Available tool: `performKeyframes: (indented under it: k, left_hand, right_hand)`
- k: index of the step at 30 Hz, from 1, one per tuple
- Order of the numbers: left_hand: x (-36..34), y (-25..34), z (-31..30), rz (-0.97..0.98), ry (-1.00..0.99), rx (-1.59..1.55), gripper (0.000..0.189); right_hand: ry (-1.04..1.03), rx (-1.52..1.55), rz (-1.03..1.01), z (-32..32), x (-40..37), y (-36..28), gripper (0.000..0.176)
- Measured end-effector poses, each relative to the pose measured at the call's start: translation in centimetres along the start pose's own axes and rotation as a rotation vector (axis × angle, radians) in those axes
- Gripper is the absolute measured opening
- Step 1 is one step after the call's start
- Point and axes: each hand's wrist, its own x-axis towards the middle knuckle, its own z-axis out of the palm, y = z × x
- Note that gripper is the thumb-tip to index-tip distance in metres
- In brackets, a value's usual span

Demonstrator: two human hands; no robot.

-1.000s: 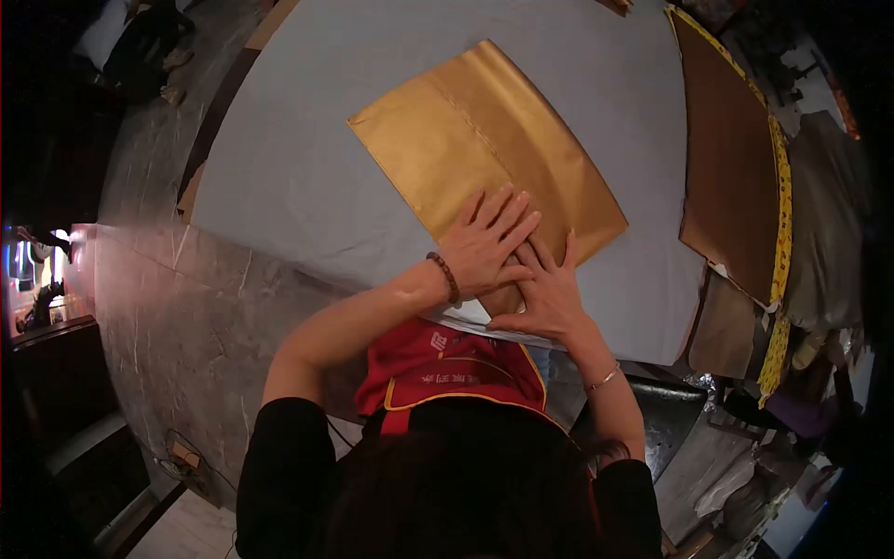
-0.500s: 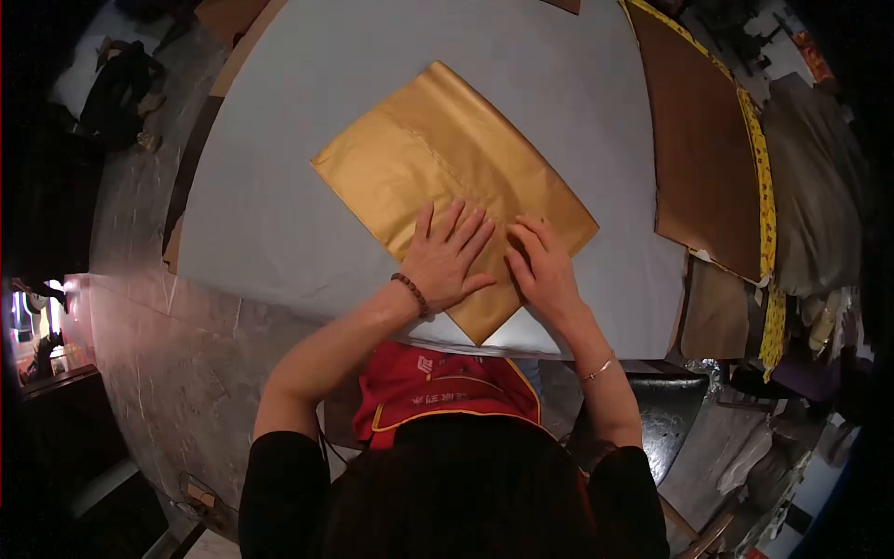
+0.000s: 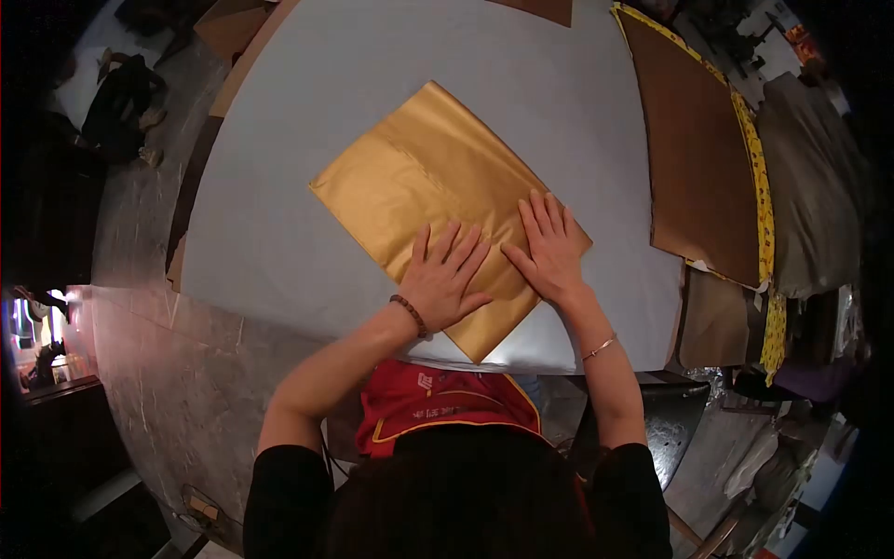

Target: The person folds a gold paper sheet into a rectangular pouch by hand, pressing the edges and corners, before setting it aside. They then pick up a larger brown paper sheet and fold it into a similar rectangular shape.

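Observation:
A shiny gold sheet point(image 3: 410, 177), which looks folded over, lies flat at a slant on the grey table covering point(image 3: 270, 214). Some creases run across its middle. Resting on its lower left part is my left hand point(image 3: 445, 279), palm down with fingers spread; a beaded bracelet circles that wrist. My right hand point(image 3: 551, 247) presses flat on the sheet close to its right corner, fingers stretched out and thumb apart, with a thin bangle on the wrist. Neither hand grips anything.
Brown cardboard point(image 3: 698, 158) with yellow printed tape point(image 3: 759, 186) borders the table's right side. A black seat point(image 3: 647, 419) stands below the near right edge. Grey cloth point(image 3: 805, 186) hangs at far right. A person in dark clothes point(image 3: 121, 102) is at upper left.
My right hand has moved up and right on the gold sheet, and its fingers have straightened from a curl to flat. My left hand stays in about the same place on the sheet.

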Motion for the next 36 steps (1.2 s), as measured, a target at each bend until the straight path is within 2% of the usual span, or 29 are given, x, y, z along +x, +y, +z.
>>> performKeyframes:
  k: [6, 11, 14, 17, 23, 24, 26, 28, 30, 31, 32, 34, 35, 36]
  left_hand:
    - [0.0, 0.0, 0.2, -0.015, -0.009, 0.006, 0.076]
    - [-0.1, -0.1, 0.4, 0.002, 0.009, 0.010, 0.076]
    - [-0.1, -0.1, 0.5, 0.007, 0.034, 0.015, 0.076]
    - [-0.1, -0.2, 0.4, 0.007, 0.029, 0.011, 0.076]
    - [0.3, -0.1, -0.8, 0.034, 0.038, 0.024, 0.073]
    - [0.9, 0.0, -1.2, 0.045, 0.035, 0.019, 0.073]
    - [2.7, -0.3, -2.5, -0.061, -0.111, -0.066, 0.071]
    - [5.6, -0.2, -2.3, -0.037, -0.057, -0.079, 0.069]
    - [8.4, 0.7, -0.5, 0.142, 0.063, -0.335, 0.068]
    - [9.7, 1.3, 0.2, 0.175, 0.051, -0.283, 0.070]
    - [10.6, 1.3, 0.8, 0.176, 0.051, -0.284, 0.070]
    - [12.1, 0.9, 1.8, 0.188, 0.036, -0.256, 0.070]
    - [12.2, 0.6, 2.2, 0.184, 0.105, -0.268, 0.069]
    - [12.3, 0.3, 2.6, 0.188, 0.096, -0.270, 0.069]
  right_hand:
    - [-0.049, -0.031, 0.032, -0.6, 0.6, -0.8, 0.077]
    - [0.013, -0.112, 0.130, 0.4, 0.9, -2.0, 0.076]
    - [0.056, -0.181, 0.121, 0.5, 0.7, -1.9, 0.074]
    - [0.100, -0.120, 0.118, 1.0, 0.7, -1.7, 0.074]
    - [0.061, -0.119, 0.137, 0.6, 0.6, -1.9, 0.075]
    - [0.061, -0.123, 0.149, 0.4, 0.6, -1.9, 0.075]
    - [0.041, -0.081, 0.162, 0.2, 0.7, -2.2, 0.075]
    - [0.043, -0.084, 0.160, 0.5, 0.5, -1.8, 0.074]
    - [-0.046, -0.131, 0.142, 0.4, 0.4, -1.6, 0.072]
    - [0.066, -0.078, 0.122, 1.0, 0.1, -1.4, 0.072]
    - [0.066, -0.079, 0.124, 0.9, 0.2, -1.5, 0.072]
    - [-0.078, -0.059, 0.214, 0.6, 0.7, -2.0, 0.074]
    - [0.023, -0.095, 0.177, 1.1, 0.5, -1.8, 0.076]
    - [0.021, -0.091, 0.186, 1.1, 0.5, -1.7, 0.076]
